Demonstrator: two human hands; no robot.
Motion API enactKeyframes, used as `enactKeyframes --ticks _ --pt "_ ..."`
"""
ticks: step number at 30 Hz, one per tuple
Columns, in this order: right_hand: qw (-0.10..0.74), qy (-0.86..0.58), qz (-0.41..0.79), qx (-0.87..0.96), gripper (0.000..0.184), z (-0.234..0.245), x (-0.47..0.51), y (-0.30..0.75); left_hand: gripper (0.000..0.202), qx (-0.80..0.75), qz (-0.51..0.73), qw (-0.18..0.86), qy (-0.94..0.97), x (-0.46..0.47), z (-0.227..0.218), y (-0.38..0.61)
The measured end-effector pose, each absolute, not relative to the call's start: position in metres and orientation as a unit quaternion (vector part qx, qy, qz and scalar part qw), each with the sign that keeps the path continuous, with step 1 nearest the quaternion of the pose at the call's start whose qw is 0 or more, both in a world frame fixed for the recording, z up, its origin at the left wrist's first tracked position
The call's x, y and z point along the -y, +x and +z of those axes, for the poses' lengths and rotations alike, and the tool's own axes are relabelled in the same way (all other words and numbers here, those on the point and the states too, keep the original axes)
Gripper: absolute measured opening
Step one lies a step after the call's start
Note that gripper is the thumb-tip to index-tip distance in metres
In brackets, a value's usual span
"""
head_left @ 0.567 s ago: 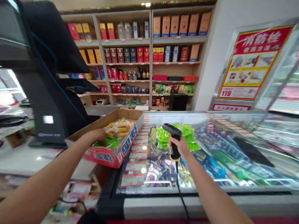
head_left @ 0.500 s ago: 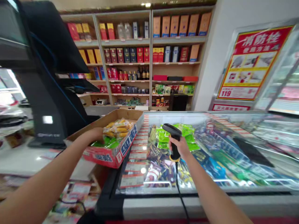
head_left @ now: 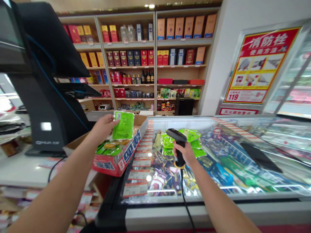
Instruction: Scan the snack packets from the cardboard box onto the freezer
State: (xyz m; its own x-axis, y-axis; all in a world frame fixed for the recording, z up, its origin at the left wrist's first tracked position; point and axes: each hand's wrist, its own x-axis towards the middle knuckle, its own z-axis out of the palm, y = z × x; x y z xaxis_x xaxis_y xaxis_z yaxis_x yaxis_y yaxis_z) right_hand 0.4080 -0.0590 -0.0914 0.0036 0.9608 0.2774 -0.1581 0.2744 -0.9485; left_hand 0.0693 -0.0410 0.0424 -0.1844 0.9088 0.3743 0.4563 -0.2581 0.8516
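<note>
My left hand (head_left: 103, 127) is raised above a cardboard box (head_left: 109, 165) and pinches a flat, bright green sachet (head_left: 123, 125) by its left edge. The box has red and blue printing and holds more green and yellow snack packets (head_left: 108, 148). My right hand (head_left: 186, 155) grips a black corded handheld barcode scanner (head_left: 179, 147), its head tipped toward the left. The scanner's black cable (head_left: 186, 202) hangs down past the glass front. The sachet is well apart from the scanner.
A glass-topped freezer (head_left: 243, 155) full of bright packets stands under my right arm, with price labels along its left side. A black checkout terminal (head_left: 41, 97) stands at left. Shelves of boxed liquor (head_left: 131, 58) and a red-yellow poster (head_left: 259, 64) are behind.
My left hand has risen out of the box with the green sachet in it. The scanner in my right hand has barely moved, and the view has shifted slightly.
</note>
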Motion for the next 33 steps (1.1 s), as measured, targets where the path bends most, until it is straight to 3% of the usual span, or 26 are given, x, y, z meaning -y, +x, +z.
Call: enactKeyframes --ticks 3,8,14,23,33 --pt "0.601 -0.372 0.469 0.529 0.031 -0.092 0.060 0.408 0.019 -0.514 0.518 0.314 0.607 0.042 0.023 0.124" --pt "0.594 -0.353 0.467 0.552 0.030 -0.092 0.062 0.411 0.020 -0.558 0.436 0.224 0.670 0.017 -0.030 0.188" --pt "0.493 -0.341 0.482 0.639 0.030 -0.092 0.061 0.419 0.029 -0.587 0.383 0.139 0.700 0.000 -0.067 0.190" --pt "0.440 -0.350 0.476 0.677 0.028 -0.084 0.070 0.418 0.028 -0.603 0.333 0.068 0.722 0.008 -0.075 0.185" --pt "0.449 -0.350 0.467 0.677 0.029 -0.081 0.071 0.416 0.024 -0.589 0.377 0.104 0.707 0.010 -0.073 0.184"
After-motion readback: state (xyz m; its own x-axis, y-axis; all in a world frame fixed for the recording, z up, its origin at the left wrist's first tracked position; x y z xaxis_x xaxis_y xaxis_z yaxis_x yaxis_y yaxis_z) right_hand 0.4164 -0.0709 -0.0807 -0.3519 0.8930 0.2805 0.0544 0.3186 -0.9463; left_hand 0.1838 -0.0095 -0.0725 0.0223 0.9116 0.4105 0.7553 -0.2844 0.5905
